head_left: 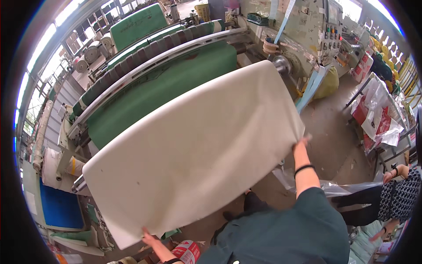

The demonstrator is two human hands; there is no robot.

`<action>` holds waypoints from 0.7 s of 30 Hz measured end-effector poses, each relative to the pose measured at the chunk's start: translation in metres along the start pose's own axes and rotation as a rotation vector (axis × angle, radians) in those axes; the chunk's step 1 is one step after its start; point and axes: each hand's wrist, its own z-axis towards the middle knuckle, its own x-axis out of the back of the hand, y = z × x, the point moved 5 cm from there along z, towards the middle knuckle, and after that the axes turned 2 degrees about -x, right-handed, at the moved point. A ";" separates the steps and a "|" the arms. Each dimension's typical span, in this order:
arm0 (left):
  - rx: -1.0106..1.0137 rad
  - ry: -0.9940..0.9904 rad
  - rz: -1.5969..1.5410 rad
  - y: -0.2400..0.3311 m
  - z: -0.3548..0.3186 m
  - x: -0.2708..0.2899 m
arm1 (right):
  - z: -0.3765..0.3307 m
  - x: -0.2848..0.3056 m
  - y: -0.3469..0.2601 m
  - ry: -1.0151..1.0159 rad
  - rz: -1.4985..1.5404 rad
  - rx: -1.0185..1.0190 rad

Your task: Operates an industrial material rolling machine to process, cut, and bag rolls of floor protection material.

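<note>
A wide off-white sheet (193, 145) of smooth material hangs toward me over a roller at the machine, its loose edge pulled out in front of my body. My left hand (149, 239) grips the sheet near its lower left corner. At the right edge my right hand (300, 144) is closed on the sheet near the other corner; some of its fingers are hidden by the material. Soft folds run across the sheet between my hands, and a few small dark specks mark its left part. Behind it a green sheet (176, 79) stretches below a metal bar.
A control panel (332, 37) with buttons stands at the far right. The roller's metal shaft end (281, 65) juts out beside the sheet. At right, another person (398, 193) is near clear plastic film (343, 188). A blue board (61, 204) lies at left; a red-and-white package (187, 251) sits below.
</note>
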 end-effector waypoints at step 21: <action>-0.389 0.090 -0.331 0.279 0.188 -0.313 | -0.333 -0.476 0.005 -0.998 -0.520 1.490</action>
